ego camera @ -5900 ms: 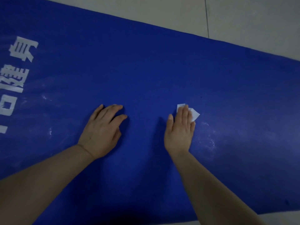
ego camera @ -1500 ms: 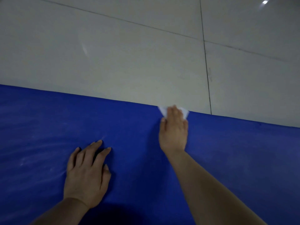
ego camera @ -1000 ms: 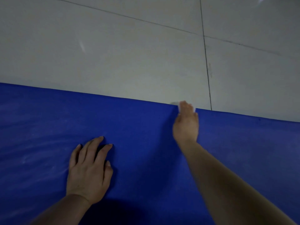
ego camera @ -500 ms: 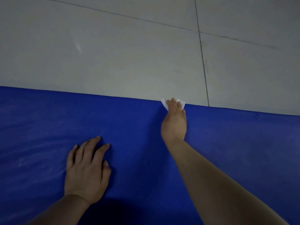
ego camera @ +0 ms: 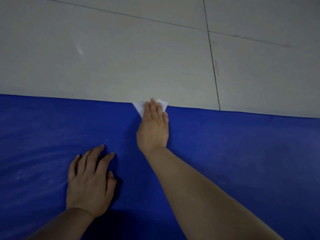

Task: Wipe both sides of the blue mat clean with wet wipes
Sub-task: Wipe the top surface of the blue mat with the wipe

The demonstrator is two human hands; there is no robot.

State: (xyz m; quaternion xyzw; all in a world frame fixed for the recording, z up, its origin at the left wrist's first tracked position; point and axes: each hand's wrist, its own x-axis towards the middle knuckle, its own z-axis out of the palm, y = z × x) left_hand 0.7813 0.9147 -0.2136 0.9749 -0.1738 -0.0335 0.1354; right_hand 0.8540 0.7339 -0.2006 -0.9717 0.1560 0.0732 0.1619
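We see the blue mat (ego camera: 225, 161) flat on the tiled floor (ego camera: 121, 58), its far edge running across mid-frame. Our right hand (ego camera: 153, 129) reaches to that far edge, fingers straight and together, pressing a white wet wipe (ego camera: 138, 107) flat; the wipe's corners poke out past the fingertips, partly over the floor. Our left hand (ego camera: 90, 182) lies palm-down nearer us on the mat, fingers spread, holding nothing. Faint pale streaks show toward the mat's left side.

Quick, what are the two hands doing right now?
Left hand: open, fingers spread, resting flat on the blue mat.
Right hand: open, straight fingers pressing the white wet wipe at the mat's far edge.
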